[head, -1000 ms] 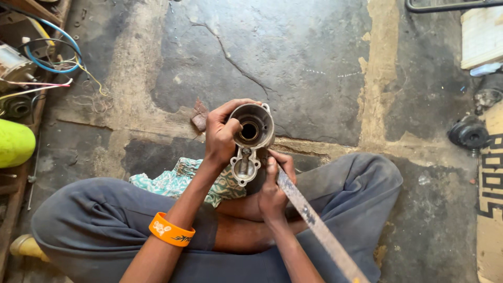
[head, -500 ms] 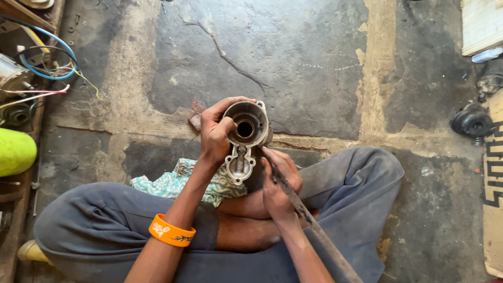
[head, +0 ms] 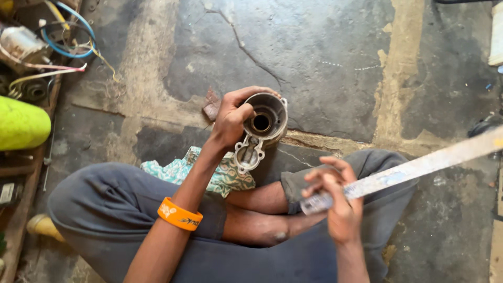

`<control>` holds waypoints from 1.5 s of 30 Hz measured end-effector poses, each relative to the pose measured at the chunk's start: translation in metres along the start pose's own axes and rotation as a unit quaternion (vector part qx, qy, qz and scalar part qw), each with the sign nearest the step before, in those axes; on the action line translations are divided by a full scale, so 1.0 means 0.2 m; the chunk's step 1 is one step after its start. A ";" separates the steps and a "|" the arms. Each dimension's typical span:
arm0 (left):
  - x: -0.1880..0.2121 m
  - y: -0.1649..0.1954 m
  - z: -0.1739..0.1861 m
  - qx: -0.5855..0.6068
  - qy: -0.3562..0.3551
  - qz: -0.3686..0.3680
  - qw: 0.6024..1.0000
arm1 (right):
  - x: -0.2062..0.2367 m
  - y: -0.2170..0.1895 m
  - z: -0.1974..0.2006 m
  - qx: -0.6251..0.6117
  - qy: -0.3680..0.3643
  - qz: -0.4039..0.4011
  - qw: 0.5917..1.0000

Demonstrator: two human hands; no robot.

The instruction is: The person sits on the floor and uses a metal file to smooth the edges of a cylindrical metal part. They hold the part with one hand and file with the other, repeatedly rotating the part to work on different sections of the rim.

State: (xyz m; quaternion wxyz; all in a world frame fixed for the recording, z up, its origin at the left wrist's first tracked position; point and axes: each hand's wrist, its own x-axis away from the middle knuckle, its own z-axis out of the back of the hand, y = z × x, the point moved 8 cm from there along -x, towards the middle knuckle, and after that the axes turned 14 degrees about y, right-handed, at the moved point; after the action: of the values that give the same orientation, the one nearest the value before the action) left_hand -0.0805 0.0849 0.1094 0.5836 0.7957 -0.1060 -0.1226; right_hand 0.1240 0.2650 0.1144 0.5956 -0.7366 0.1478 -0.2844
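Fingers of the left hand clamp the metal housing's rim above the lap (cast, rigid, likely weighty, best gripped there), while the right hand closes around a stiff flat file.

Cracked concrete floor, patchy grey.
On it: patterned cloth, rusty scrap, wire tangle at the left edge.

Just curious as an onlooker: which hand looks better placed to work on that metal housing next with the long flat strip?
Probably the right hand: it already grips the flat metal strip, held clear of the part. The left hand is occupied, its fingers wrapped around the round metal housing, steadying it above the floor.
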 end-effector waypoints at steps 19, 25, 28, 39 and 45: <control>0.00 -0.03 -0.02 0.029 0.005 0.024 0.999 | -0.37 -0.03 -0.18 -0.042 0.021 0.164 0.985; 0.01 -0.02 -0.02 0.031 0.009 0.020 0.999 | -0.46 -0.03 -0.22 0.030 0.041 0.188 0.981; 0.01 -0.02 -0.02 0.032 0.008 0.026 0.999 | -0.48 -0.01 -0.25 0.035 0.025 0.159 0.986; 0.03 -0.01 -0.01 0.019 0.014 0.016 1.000 | -0.44 0.01 -0.22 0.159 0.055 0.201 0.965; 0.01 -0.02 0.00 0.013 0.018 0.005 1.000 | -0.36 -0.04 -0.24 0.191 0.020 0.274 0.942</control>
State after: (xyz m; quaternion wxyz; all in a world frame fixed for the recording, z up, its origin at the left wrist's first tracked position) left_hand -0.0775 0.0854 0.1051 0.5755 0.8049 -0.1010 -0.1034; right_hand 0.0374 0.2680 0.1115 0.7769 -0.5342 0.2987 -0.1476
